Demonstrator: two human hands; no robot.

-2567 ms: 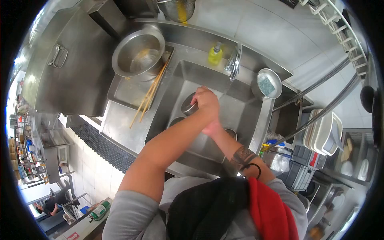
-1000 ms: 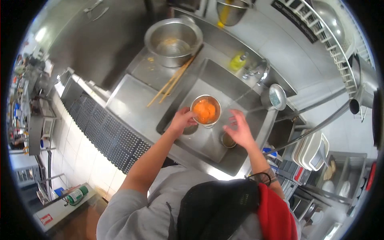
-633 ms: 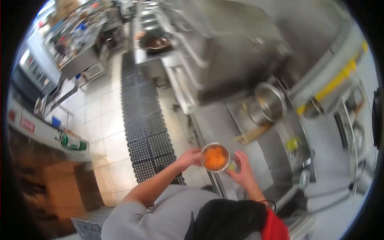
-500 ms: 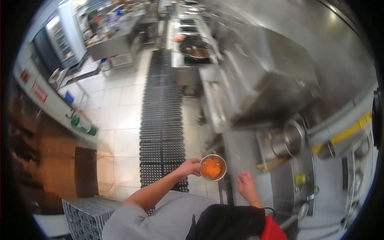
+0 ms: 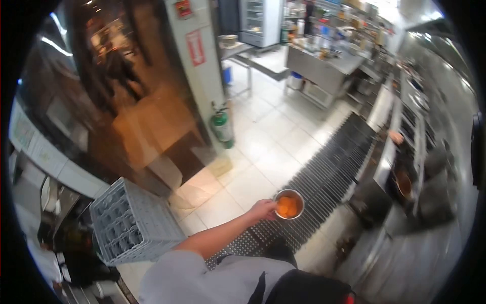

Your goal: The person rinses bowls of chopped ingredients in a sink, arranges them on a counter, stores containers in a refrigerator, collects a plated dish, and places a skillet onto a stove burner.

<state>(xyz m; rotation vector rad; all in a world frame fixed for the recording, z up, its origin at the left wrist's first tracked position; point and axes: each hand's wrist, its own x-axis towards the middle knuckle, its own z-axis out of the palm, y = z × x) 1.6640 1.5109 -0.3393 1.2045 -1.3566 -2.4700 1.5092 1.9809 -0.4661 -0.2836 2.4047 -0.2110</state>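
Observation:
A round metal bowl (image 5: 289, 204) with orange pieces (image 5: 287, 206) inside is held out in front of my body, above the black floor mat (image 5: 324, 177). My left hand (image 5: 264, 209) is closed on the left side of its rim, and the bowl looks roughly level. My right hand is outside the view.
Grey glass racks (image 5: 136, 223) are stacked at the lower left, beside a glass panel. A green cylinder (image 5: 221, 127) stands by the wall post. Cooking equipment with a pan (image 5: 403, 183) lines the right. A steel table (image 5: 324, 66) is further back.
The view has swung left, away from the sink and toward the aisle and glass panel. My left hand still holds the bowl; my right hand has gone out of view.

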